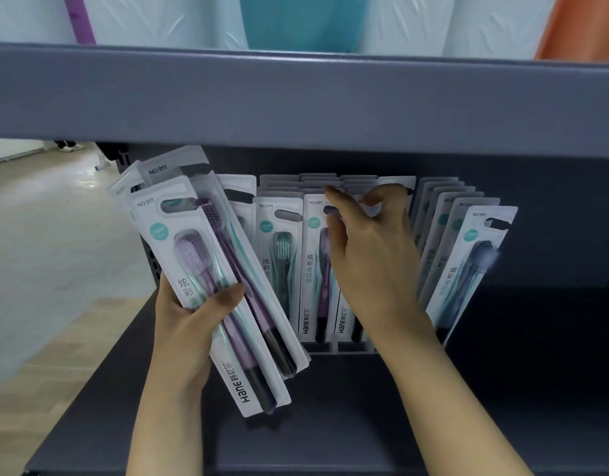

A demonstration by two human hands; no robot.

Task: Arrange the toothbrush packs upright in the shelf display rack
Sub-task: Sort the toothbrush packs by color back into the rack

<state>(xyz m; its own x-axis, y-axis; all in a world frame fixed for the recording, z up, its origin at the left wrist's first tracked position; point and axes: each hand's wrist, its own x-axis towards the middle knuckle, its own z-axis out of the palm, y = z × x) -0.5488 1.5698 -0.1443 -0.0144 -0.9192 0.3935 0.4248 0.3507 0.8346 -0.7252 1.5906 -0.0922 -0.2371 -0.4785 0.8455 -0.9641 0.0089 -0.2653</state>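
Several toothbrush packs point(206, 280) are gripped fanned in the left hand point(189, 324) beside the rack point(351, 347), while the right hand point(371, 249) pinches a standing pack point(316, 266) top mid-row; judged mid-loading, next needing a slot parted for insertion.

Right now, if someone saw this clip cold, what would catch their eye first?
Most likely the fanned bundle of toothbrush packs gripped in the left hand, tilted at lower left in front of the rack. Next, the right hand at centre, its fingers reaching among the tops of the packs standing in the display rack. On the right, a row of packs leans to the right.
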